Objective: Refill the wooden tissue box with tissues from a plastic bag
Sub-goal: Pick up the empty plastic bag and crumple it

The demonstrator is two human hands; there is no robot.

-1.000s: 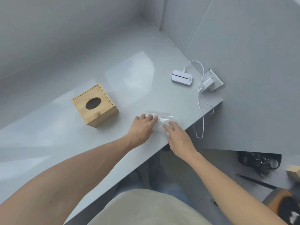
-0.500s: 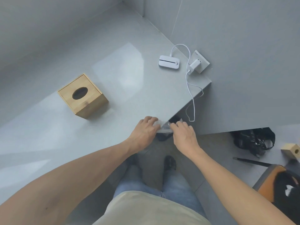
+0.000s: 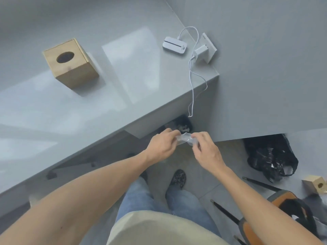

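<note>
A small clear plastic bag [image 3: 184, 140] was held in the air just off the near edge of the grey counter [image 3: 123, 82], above the floor and the person's legs. It was gripped at one end by the left hand [image 3: 161, 145] and at the other by the right hand [image 3: 206, 150], the fingers of both pinched closed on the film. Something pale was seen through the plastic, but whether it was folded tissue could not be told.

The wooden tissue box [image 3: 70, 63] was left upright on the counter, well apart from the hands, toward the far left. Its oval opening [image 3: 65, 57] faced up and only darkness was seen inside; what it held could not be made out.

Toward the far right of the counter a white device [image 3: 174, 45] was lying flat, joined by a white cable [image 3: 192, 82] to a charger plug [image 3: 200, 52] at a wall socket. On the floor to the right, a crumpled black bag [image 3: 270, 156] was seen, its contents unclear, and a second small wooden box [image 3: 315, 186] near the right edge.
</note>
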